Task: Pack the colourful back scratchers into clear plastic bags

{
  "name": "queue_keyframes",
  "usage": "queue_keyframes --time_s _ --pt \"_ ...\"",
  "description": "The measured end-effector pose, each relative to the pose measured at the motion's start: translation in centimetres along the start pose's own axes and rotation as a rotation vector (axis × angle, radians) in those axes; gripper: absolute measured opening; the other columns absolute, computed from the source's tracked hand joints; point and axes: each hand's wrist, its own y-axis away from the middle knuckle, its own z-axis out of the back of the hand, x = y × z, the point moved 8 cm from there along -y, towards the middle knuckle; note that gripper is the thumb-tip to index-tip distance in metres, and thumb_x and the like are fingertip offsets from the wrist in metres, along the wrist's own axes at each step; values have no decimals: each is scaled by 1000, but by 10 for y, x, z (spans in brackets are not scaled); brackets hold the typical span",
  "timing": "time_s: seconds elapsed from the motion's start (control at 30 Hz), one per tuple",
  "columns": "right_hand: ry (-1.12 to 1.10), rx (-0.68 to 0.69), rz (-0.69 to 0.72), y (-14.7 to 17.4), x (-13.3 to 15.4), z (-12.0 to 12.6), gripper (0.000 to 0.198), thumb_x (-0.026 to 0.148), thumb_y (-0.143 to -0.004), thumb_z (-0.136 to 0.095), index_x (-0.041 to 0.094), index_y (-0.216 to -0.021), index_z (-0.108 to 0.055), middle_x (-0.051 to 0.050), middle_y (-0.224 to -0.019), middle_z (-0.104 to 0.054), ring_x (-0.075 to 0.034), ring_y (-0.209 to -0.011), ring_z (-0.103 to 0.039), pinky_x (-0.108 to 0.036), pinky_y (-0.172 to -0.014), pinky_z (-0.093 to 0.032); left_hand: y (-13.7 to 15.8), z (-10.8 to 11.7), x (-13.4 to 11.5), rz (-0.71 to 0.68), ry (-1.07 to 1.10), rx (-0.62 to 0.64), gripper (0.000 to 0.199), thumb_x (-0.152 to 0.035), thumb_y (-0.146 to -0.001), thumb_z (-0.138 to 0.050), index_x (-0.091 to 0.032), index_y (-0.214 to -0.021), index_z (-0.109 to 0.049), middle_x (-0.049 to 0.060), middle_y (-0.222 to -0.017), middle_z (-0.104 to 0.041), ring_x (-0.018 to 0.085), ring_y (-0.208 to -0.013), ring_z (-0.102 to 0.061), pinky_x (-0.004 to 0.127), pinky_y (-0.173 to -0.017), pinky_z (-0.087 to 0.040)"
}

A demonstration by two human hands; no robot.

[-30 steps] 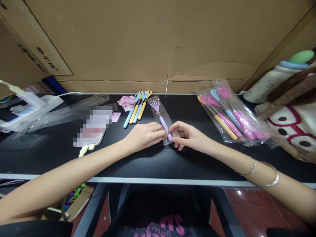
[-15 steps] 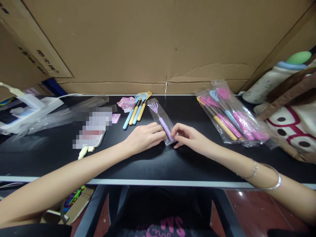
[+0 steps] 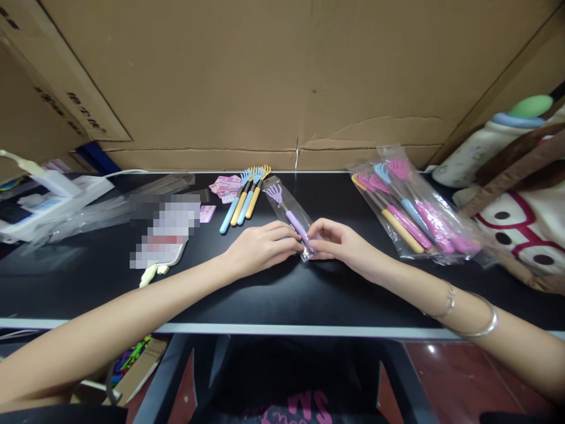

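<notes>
A purple back scratcher (image 3: 296,224) lies slanted on the black table inside a clear plastic bag (image 3: 289,201), its claw end pointing away from me. My left hand (image 3: 263,247) has its fingers closed at the bag's left edge, beside the lower handle. From the other side, my right hand (image 3: 333,240) pinches the bag's near end, by the tip of the handle. The fingertips partly cover that end. Just left of the bag lie several blue and yellow back scratchers (image 3: 245,200), unbagged and side by side.
Bagged pink, blue and yellow back scratchers (image 3: 412,218) lie to the right. Small printed cards (image 3: 226,187), a phone (image 3: 170,229), empty plastic bags (image 3: 110,203) and a power strip (image 3: 83,191) are at left. A bottle (image 3: 474,150) and a cloth bag (image 3: 525,229) stand far right. Cardboard closes the back.
My right fingers have closed in on the bag's near end, and my left fingers have shifted slightly right. The handle end has moved a little to the right.
</notes>
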Motion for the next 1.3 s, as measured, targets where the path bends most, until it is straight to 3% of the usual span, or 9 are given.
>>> queue_keyframes --time_s 0.2,0.47,0.9,1.03,1.1,1.17,1.3 --pt "13 -67 63 -1 6 6 28 30 -68 -80 20 -79 -57 4 -71 -65 -13 -71 -67 -32 -76 -58 0 -5 3 21 47 49 32 -16 -99 -45 -23 -121 -67 5 -121 -70 17 -113 -61 28 -91 -57" --pt "-3 -160 150 1 20 19 21 26 -67 -74 20 -75 -56 6 -71 -55 -9 -63 -58 -25 -63 -52 1 -4 4 8 44 70 32 -12 -96 -46 -23 -116 -70 4 -121 -70 19 -114 -60 30 -92 -57" --pt "-135 -318 275 21 63 63 16 21 -70 -74 21 -70 -57 3 -79 -48 -10 -72 -51 -28 -72 -55 2 -10 7 20 108 113 31 -12 -96 -45 -22 -109 -72 4 -109 -72 18 -107 -62 27 -89 -56" --pt "-153 -487 284 44 74 96 17 18 -67 -74 21 -67 -57 2 -76 -48 -9 -72 -52 -24 -69 -54 2 -12 8 44 134 125 31 -13 -97 -45 -22 -109 -71 4 -108 -72 17 -104 -62 27 -88 -55" --pt "-123 -587 299 57 76 120 23 18 -57 -77 21 -65 -57 2 -77 -53 -10 -71 -56 -22 -63 -54 1 -12 9 54 145 142 32 -13 -98 -43 -22 -109 -71 4 -108 -72 17 -104 -62 26 -88 -55" --pt "-80 -708 388 73 80 149 28 20 -46 -78 20 -63 -56 4 -69 -50 -8 -62 -50 -20 -53 -52 1 -13 9 61 155 158 33 -14 -99 -42 -22 -110 -71 4 -109 -71 16 -104 -62 26 -89 -54" --pt "56 -902 450 102 74 201 29 21 -44 -77 20 -65 -57 3 -69 -53 -7 -58 -50 -16 -47 -46 1 -13 9 66 165 171 33 -13 -99 -41 -22 -111 -71 4 -109 -71 16 -104 -63 26 -90 -54"
